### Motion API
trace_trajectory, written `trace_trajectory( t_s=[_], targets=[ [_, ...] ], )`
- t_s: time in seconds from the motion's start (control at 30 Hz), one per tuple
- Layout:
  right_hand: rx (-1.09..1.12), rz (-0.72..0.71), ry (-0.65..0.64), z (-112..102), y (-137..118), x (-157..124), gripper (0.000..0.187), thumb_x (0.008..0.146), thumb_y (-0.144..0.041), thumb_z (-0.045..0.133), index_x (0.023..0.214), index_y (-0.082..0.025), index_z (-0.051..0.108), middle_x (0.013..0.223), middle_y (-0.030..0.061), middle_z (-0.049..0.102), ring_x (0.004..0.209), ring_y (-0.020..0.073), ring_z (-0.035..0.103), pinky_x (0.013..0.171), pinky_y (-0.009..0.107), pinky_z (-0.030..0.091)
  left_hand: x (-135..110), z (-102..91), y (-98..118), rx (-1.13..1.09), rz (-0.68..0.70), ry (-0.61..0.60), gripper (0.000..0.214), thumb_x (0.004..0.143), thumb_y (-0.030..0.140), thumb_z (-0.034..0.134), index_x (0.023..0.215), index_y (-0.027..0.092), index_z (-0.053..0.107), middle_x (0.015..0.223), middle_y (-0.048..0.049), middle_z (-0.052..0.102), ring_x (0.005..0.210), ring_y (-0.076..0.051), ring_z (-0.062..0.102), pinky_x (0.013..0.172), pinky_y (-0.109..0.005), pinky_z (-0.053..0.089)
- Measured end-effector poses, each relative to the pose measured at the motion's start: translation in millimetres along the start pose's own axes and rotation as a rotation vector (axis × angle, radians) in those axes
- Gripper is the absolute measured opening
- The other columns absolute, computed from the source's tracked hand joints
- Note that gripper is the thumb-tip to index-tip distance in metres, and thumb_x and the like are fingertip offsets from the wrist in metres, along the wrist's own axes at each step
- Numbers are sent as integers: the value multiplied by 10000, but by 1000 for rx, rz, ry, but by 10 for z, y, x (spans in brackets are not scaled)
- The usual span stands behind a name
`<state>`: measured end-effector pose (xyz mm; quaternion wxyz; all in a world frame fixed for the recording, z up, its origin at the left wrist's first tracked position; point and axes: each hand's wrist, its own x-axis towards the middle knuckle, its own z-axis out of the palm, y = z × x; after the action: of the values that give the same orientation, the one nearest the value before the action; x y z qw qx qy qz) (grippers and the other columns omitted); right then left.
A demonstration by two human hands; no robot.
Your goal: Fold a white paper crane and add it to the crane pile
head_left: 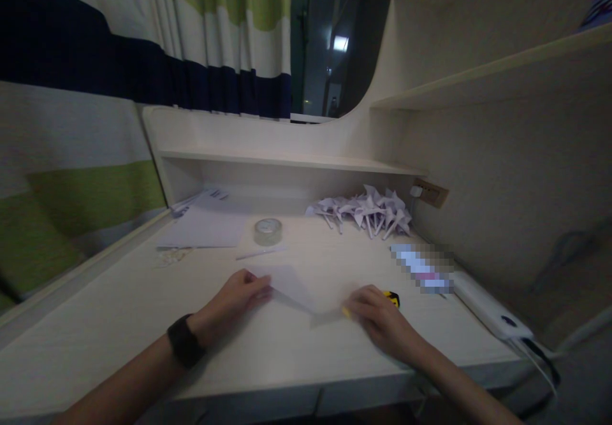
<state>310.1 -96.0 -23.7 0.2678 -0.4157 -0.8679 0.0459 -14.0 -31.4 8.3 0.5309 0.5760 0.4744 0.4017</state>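
Observation:
My left hand (246, 294) pinches the left edge of a white sheet of paper (291, 285) between thumb and fingers. The sheet is tilted, with its near edge lifted off the desk. My right hand (375, 316) is closed around what looks like a yellow-and-black utility knife (393, 298). Its back end sticks out behind the knuckles, and a bit of yellow shows at the blurred fingertips beside the paper's right side. The blade cannot be made out. A roll of clear tape (268, 232) and a thin white paper stick (261, 253) lie beyond the sheet.
Paper pinwheels (368, 211) are heaped at the back right. A stack of white paper (205, 224) lies back left, small pale bits (172, 257) before it. Along the right edge are a pixelated phone-like object (421, 269) and a long white device (492, 307) with a cable.

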Motion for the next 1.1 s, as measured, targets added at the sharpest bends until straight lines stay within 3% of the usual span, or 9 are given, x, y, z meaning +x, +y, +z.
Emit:
trace_trajectory(
  t_s=[0.13, 0.17, 0.23, 0.27, 0.37, 0.47, 0.63, 0.93, 1.1],
  targets=[
    [8, 11, -2, -21, -24, 8, 380, 861, -48, 465, 1147, -225, 642, 1028, 96, 616, 987, 215, 527, 841, 363, 454, -111, -334, 29, 425, -94, 27, 453, 762, 606, 548, 593, 200, 443, 495, 8, 522, 468, -163, 524, 477, -275, 373],
    [10, 12, -3, -25, -27, 8, 378, 861, -48, 466, 1142, -226, 646, 1028, 96, 617, 987, 215, 528, 843, 364, 454, -122, -405, 60, 593, -43, 67, 457, 789, 592, 506, 560, 203, 433, 447, 17, 483, 435, -157, 486, 467, -274, 345],
    [15, 11, -6, -31, -26, 9, 383, 859, -43, 463, 1137, -230, 650, 1029, 96, 619, 988, 215, 533, 846, 364, 454, -111, -469, 121, 903, 188, 221, 417, 807, 498, 499, 524, 205, 411, 443, 20, 458, 460, -160, 477, 497, -281, 344],
    [18, 8, -9, -31, -21, 8, 390, 856, -37, 461, 1136, -232, 650, 1029, 96, 619, 988, 214, 535, 846, 363, 454, -83, -451, 142, 995, 329, 235, 364, 821, 439, 490, 552, 198, 445, 487, 9, 498, 498, -169, 502, 523, -290, 366],
    [36, -13, -10, -23, 4, 4, 412, 840, -12, 458, 1126, -237, 651, 1032, 91, 618, 985, 208, 540, 844, 357, 453, 86, -218, 131, 1054, 769, 11, 192, 836, 265, 470, 914, 155, 607, 908, -76, 677, 826, -220, 619, 747, -359, 465],
    [46, -39, 0, -11, 32, -4, 414, 832, -3, 458, 1115, -235, 652, 1028, 89, 617, 980, 207, 537, 842, 358, 452, 311, 117, 13, 1149, 1057, -236, 360, 900, 205, 408, 1236, 171, 532, 1309, -116, 562, 1229, -270, 479, 1012, -475, 354],
    [57, -20, -12, -10, 42, -20, 429, 822, 0, 459, 1133, -230, 643, 1028, 90, 612, 976, 208, 534, 837, 356, 456, 480, 376, -176, 1176, 1052, -314, 278, 958, 253, 381, 1113, 183, 601, 1179, -104, 633, 1114, -241, 562, 954, -428, 412],
    [7, 10, -9, -49, 38, -56, 412, 839, -18, 476, 1143, -238, 646, 1037, 86, 620, 984, 206, 542, 832, 356, 459, 431, 349, -181, 1163, 1047, -253, 204, 912, 194, 397, 909, 180, 601, 894, -79, 647, 885, -216, 588, 886, -419, 402],
    [-43, 87, -6, -163, 84, -126, 320, 909, -126, 480, 1149, -243, 657, 1047, 93, 630, 978, 207, 559, 838, 351, 475, 434, 357, -194, 1227, 999, -220, 151, 895, 206, 407, 850, 177, 548, 814, -64, 604, 805, -218, 547, 839, -405, 402]
  ],
)
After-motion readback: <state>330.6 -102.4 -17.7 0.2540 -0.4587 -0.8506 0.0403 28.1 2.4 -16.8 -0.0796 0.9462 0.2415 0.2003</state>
